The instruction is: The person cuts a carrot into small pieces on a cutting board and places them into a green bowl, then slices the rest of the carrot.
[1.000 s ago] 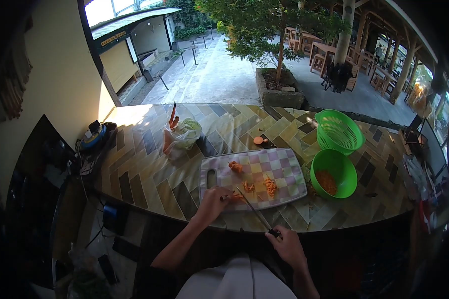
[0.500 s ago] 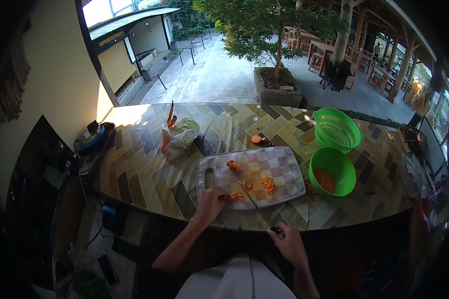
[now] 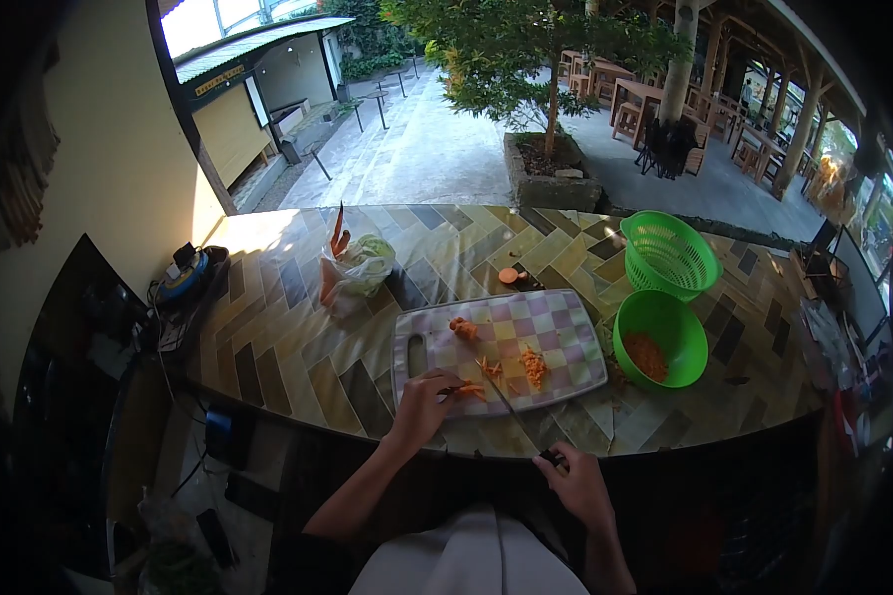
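Note:
My right hand (image 3: 577, 488) grips the dark handle of a knife (image 3: 512, 405). Its blade slants up and left over a chequered cutting board (image 3: 574, 327), the tip beside a few small carrot bits (image 3: 490, 369). At the board's lower left, my left hand (image 3: 425, 405) has its fingers closed on thin carrot strips (image 3: 472, 390), left of the blade; the fingertips partly hide them. A heap of diced carrot (image 3: 534, 367) lies right of the knife. Farther back on the board rests a larger carrot chunk (image 3: 462, 327).
Right of the board, a green bowl (image 3: 687, 342) contains orange bits, with a green colander (image 3: 670, 256) behind it. A plastic bag (image 3: 362, 273) with carrots and something pale green stands back left. A round carrot piece (image 3: 508, 276) lies beyond the board.
Very little differs. The knife blade has shifted slightly beside the carrot strips, and my left fingers have moved a touch; both hands keep their hold.

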A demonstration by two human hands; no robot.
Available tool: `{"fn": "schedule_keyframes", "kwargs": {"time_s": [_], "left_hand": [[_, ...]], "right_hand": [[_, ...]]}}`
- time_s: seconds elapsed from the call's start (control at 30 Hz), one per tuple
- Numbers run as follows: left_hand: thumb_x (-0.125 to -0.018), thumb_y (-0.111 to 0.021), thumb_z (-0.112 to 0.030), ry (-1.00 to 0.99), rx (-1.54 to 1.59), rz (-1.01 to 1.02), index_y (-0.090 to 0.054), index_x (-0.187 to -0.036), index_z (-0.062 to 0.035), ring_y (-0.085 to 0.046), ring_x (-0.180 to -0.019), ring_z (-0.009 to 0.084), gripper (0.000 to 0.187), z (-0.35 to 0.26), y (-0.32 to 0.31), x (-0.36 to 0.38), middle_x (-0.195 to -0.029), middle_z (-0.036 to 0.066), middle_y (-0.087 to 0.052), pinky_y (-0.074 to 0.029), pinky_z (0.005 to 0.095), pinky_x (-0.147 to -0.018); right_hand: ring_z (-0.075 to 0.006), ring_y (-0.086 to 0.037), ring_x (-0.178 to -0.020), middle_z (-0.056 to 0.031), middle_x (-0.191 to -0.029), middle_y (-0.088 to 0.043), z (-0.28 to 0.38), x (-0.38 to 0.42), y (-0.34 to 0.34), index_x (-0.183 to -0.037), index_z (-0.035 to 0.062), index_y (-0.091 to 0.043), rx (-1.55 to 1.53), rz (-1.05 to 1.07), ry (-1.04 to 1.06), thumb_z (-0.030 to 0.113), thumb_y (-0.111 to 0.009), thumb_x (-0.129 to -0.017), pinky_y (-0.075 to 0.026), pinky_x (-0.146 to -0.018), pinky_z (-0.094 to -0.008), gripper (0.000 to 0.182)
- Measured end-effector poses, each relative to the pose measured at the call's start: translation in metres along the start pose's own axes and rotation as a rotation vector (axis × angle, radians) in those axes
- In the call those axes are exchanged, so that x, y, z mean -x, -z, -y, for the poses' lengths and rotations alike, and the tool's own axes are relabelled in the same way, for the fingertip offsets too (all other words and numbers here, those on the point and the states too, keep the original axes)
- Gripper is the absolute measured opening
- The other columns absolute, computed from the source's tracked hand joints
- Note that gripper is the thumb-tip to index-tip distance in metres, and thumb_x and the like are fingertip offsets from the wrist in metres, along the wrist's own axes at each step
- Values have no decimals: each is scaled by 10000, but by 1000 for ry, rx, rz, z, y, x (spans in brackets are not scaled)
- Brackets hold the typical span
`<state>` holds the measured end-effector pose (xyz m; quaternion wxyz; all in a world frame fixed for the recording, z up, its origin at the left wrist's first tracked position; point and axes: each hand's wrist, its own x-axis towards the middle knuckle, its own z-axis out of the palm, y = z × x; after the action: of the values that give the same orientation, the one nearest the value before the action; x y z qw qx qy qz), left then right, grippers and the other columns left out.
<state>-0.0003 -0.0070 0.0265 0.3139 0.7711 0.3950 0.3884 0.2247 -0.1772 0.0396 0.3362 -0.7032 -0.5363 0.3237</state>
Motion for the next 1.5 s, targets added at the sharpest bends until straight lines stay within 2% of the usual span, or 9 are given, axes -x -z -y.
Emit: {"fn": "schedule_keyframes", "kwargs": {"time_s": [0.13,0.23,0.37,0.5,0.6,0.8,0.9,1.33,1.5], "left_hand": [[-741,-713,55,70,-139,-105,-731,-908,26,-672,-927,315,170,0,-3,6,-943,153,-701,-547,363,-830],[-739,-725,29,32,-313,-84,-730,-862,20,-642,-912,311,123,7,-2,14,-907,149,-694,-526,382,-824],[-740,-733,-6,36,-296,-74,-732,-846,14,-623,-889,313,109,7,-3,14,-888,142,-693,-514,388,-813],[-730,-755,-20,34,-299,-91,-732,-830,6,-637,-906,310,106,8,-8,10,-882,130,-703,-513,390,-832],[-723,-780,-35,27,-298,-119,-730,-822,1,-639,-901,309,116,11,-13,9,-878,123,-708,-512,394,-835],[-737,-770,-34,-37,-290,-138,-724,-834,14,-611,-911,313,118,4,-17,11,-890,133,-681,-505,397,-820],[-721,-808,-68,-26,-285,-136,-729,-829,10,-619,-910,307,155,4,-19,12,-893,126,-687,-507,395,-814],[-716,-762,-3,-8,-314,-154,-737,-854,-3,-627,-935,293,140,8,-19,10,-931,102,-689,-512,396,-843],[-744,-746,-42,-176,-321,-39,-742,-847,-36,-598,-1047,265,104,-3,-18,1,-996,80,-683,-434,411,-927]], "right_hand": [[-152,-610,-535,-121,-604,-614,-2,2,1,-942,-53,-637,-8,-14,12,232,-717,-906,-430,-530,-311,298],[-155,-609,-533,-123,-603,-612,2,4,3,-946,-56,-634,2,1,-10,239,-723,-903,-431,-527,-314,312],[-160,-617,-538,-137,-612,-617,6,6,5,-963,-62,-633,29,37,-63,253,-731,-898,-442,-532,-316,336],[-164,-626,-544,-151,-619,-619,2,6,1,-977,-68,-631,17,20,-30,261,-736,-895,-453,-540,-315,355],[-379,-623,-635,-233,-670,-603,5,8,1,-996,-50,-649,-21,5,-42,331,-722,-883,-464,-603,-403,403],[-388,-634,-652,-240,-673,-604,4,9,2,-1009,-52,-648,-20,20,-88,347,-726,-879,-471,-611,-405,426],[-164,-623,-540,-149,-601,-607,7,10,4,-973,-72,-630,38,12,-47,259,-735,-894,-446,-536,-315,356],[-163,-626,-540,-151,-611,-618,-2,12,2,-999,-71,-638,35,-11,-4,282,-737,-893,-448,-537,-312,381],[-156,-625,-546,-146,-610,-616,-3,11,5,-1003,-67,-641,26,-15,-18,276,-737,-893,-444,-535,-311,372]]}}
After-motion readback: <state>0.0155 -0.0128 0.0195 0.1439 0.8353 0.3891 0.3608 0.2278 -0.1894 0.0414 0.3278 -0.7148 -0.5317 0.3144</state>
